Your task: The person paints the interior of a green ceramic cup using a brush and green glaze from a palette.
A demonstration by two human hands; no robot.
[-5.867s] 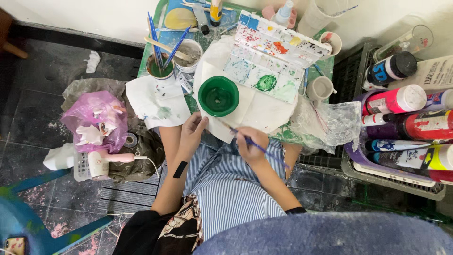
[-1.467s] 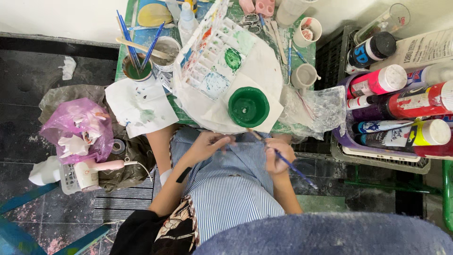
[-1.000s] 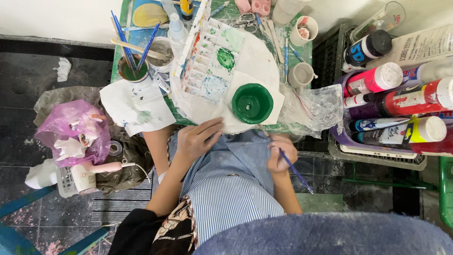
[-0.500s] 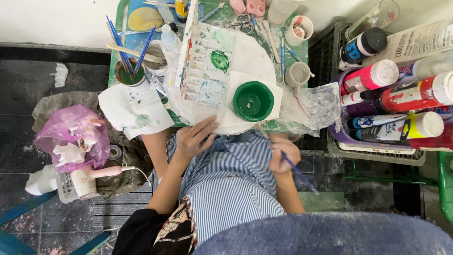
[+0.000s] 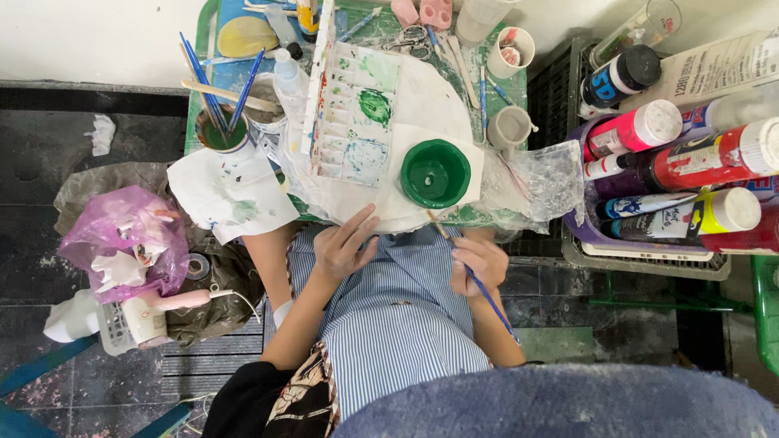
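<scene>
My right hand (image 5: 480, 261) is closed around a thin paintbrush (image 5: 490, 302) with a blue handle; its tip points up toward a round green painted bowl (image 5: 435, 173). The bowl sits on a white sheet (image 5: 422, 97) on the low table. My left hand (image 5: 345, 242) lies with fingers spread at the sheet's near edge, over my striped lap, holding nothing. A white paint palette (image 5: 350, 113) with green and blue smears lies left of the bowl.
A cup of brushes (image 5: 219, 130) and a paint-stained paper (image 5: 231, 195) sit at left. Two small white cups (image 5: 511, 126) stand behind the bowl. A crate of large paint bottles (image 5: 690, 178) is at right. A pink plastic bag (image 5: 122, 239) and hair dryer (image 5: 158, 312) lie on the floor.
My right hand with the brush has drawn back from the green bowl toward my lap. My left hand moved up to the sheet's edge. The view has shifted slightly.
</scene>
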